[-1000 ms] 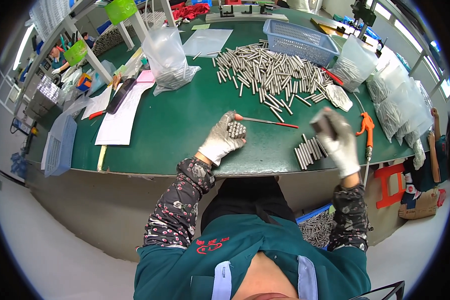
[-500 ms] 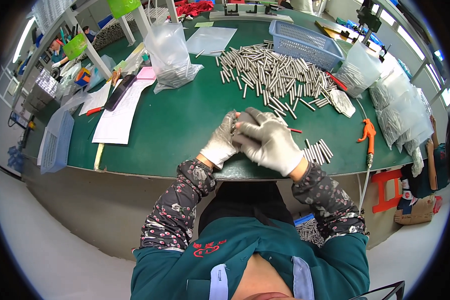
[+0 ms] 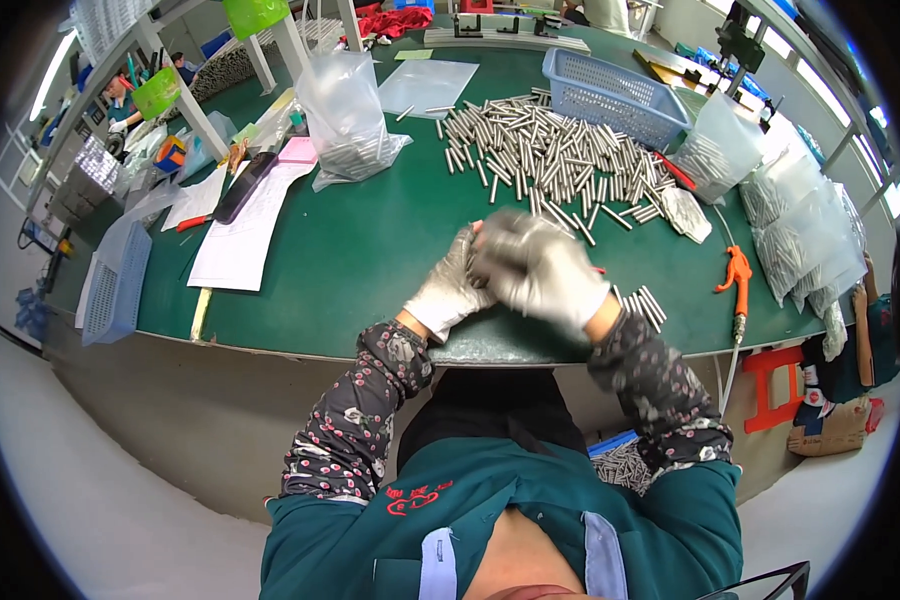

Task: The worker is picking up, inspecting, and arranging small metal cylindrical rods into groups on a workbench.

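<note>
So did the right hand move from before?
Yes. The right hand swung left, away from the orange tool, and now covers the left hand.

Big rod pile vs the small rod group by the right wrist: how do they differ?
The big rod pile is large, loose and criss-crossed, far up the table beside the blue basket. The small rod group is only a handful, lying side by side, at the near edge beside the right hand. Both are grey metal rods on the green table.

Green worktable (image 3: 370, 250), pale floor (image 3: 120, 500)
</note>
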